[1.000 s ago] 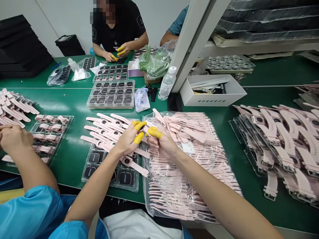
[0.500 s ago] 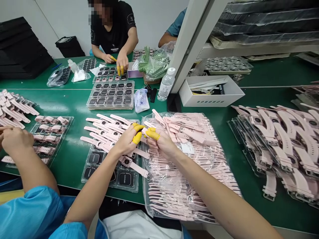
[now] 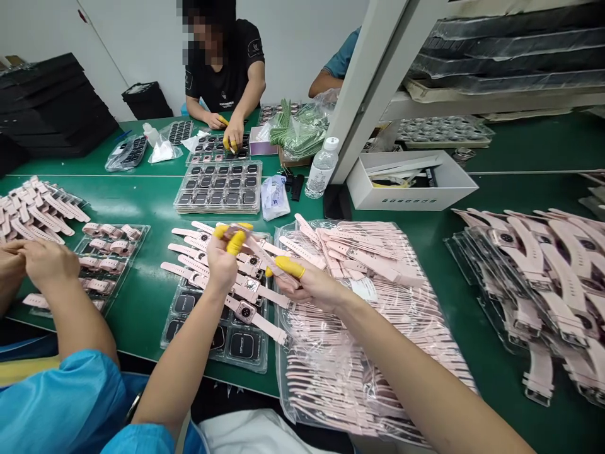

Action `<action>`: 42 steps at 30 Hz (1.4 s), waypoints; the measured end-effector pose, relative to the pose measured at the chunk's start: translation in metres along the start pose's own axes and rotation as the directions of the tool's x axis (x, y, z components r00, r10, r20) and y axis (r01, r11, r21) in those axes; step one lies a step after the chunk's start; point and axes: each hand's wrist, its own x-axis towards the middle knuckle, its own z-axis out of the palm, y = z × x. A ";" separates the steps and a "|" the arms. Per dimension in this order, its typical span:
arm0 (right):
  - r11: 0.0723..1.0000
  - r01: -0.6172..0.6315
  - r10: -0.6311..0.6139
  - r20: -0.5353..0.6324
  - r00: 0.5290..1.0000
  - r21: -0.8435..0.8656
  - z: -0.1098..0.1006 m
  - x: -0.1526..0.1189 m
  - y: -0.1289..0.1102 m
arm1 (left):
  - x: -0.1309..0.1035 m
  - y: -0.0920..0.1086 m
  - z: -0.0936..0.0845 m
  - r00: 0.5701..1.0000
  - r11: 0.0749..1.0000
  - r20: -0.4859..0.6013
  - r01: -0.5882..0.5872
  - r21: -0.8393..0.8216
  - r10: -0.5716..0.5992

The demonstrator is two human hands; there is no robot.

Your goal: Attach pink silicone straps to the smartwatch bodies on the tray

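Note:
My left hand [image 3: 222, 258], with yellow finger cots, is closed on a smartwatch [image 3: 237, 228] whose case is partly covered by the fingers. A pink watch strap [image 3: 268, 256] slants from it down to my right hand [image 3: 305, 282], which pinches the strap's lower end between cotted thumb and finger. Below both hands, several watches with pink straps [image 3: 246, 311] lie across a clear plastic tray [image 3: 262, 362] that also holds dark square watches [image 3: 243, 345]. A plastic bag of pink straps [image 3: 326, 384] lies under my right forearm, with loose straps [image 3: 350, 249] on top.
At left, a co-worker's hands [image 3: 50, 265] are beside a tray of pink-strapped watches [image 3: 106, 261]. Another person [image 3: 224, 69] works across the table. Stacked watch trays [image 3: 217, 189], a water bottle [image 3: 322, 169], a white box [image 3: 411, 183] and piled watches [image 3: 543, 265] surround the work area.
My hands have moved apart; the left is raised and turned, and the strap now shows stretched between them. The whole view has shifted slightly.

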 end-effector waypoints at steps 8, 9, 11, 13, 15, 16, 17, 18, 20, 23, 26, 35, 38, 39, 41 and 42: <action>0.979 0.197 -0.203 -0.279 0.938 -0.052 -0.011 0.000 -0.004 | 0.014 -0.002 -0.013 0.977 0.992 -0.175 0.124 0.020 -0.119; 0.966 0.253 -0.255 -0.312 0.915 -0.049 -0.010 0.001 -0.004 | 0.009 -0.005 -0.007 0.987 0.984 -0.059 0.157 0.080 -0.153; 0.953 0.296 -0.301 -0.312 0.901 -0.066 -0.007 0.002 -0.004 | -0.002 -0.013 0.005 0.971 0.966 0.172 0.125 0.226 -0.166; 0.953 0.284 -0.303 -0.276 0.912 -0.107 -0.003 0.003 -0.002 | -0.011 -0.020 0.013 0.935 0.940 0.346 -0.047 0.338 -0.078; 0.951 0.267 -0.299 -0.244 0.923 -0.154 -0.002 0.004 0.001 | -0.017 -0.024 0.016 0.891 0.890 0.452 -0.231 0.392 0.032; 0.949 0.265 -0.301 -0.234 0.924 -0.174 -0.002 0.005 0.003 | -0.018 -0.026 0.015 0.871 0.866 0.486 -0.293 0.406 0.067; 0.946 0.262 -0.302 -0.224 0.927 -0.190 -0.002 0.005 0.004 | -0.018 -0.027 0.014 0.856 0.847 0.509 -0.333 0.414 0.088; 0.946 0.255 -0.296 -0.211 0.932 -0.201 -0.003 0.006 0.005 | -0.018 -0.028 0.013 0.848 0.835 0.522 -0.352 0.423 0.093; 0.953 0.229 -0.265 -0.175 0.948 -0.200 -0.005 0.006 0.006 | -0.018 -0.028 0.010 0.836 0.823 0.541 -0.368 0.432 0.089; 0.968 0.201 -0.220 -0.126 0.967 -0.148 -0.006 0.007 0.008 | -0.017 -0.028 0.009 0.818 0.816 0.567 -0.392 0.425 0.098; 0.976 0.193 -0.204 -0.117 0.972 -0.098 -0.006 0.008 0.008 | -0.017 -0.026 0.010 0.814 0.817 0.574 -0.393 0.422 0.094; 0.975 0.212 -0.192 -0.227 0.955 0.069 0.001 0.012 0.005 | -0.019 -0.026 0.010 0.854 0.824 0.517 -0.334 0.457 0.060; 0.971 0.217 -0.184 -0.265 0.947 0.103 0.000 0.013 0.008 | -0.020 -0.024 0.010 0.850 0.837 0.526 -0.301 0.457 0.019; 0.969 0.221 -0.182 -0.283 0.942 0.111 0.000 0.013 0.009 | -0.021 -0.022 0.010 0.847 0.845 0.531 -0.278 0.457 -0.008; 0.967 0.223 -0.177 -0.315 0.932 0.119 -0.001 0.013 0.009 | -0.022 -0.017 0.011 0.834 0.861 0.548 -0.230 0.454 -0.067; 0.969 0.220 -0.172 -0.322 0.931 0.117 -0.002 0.013 0.009 | -0.021 -0.015 0.011 0.828 0.866 0.554 -0.211 0.454 -0.089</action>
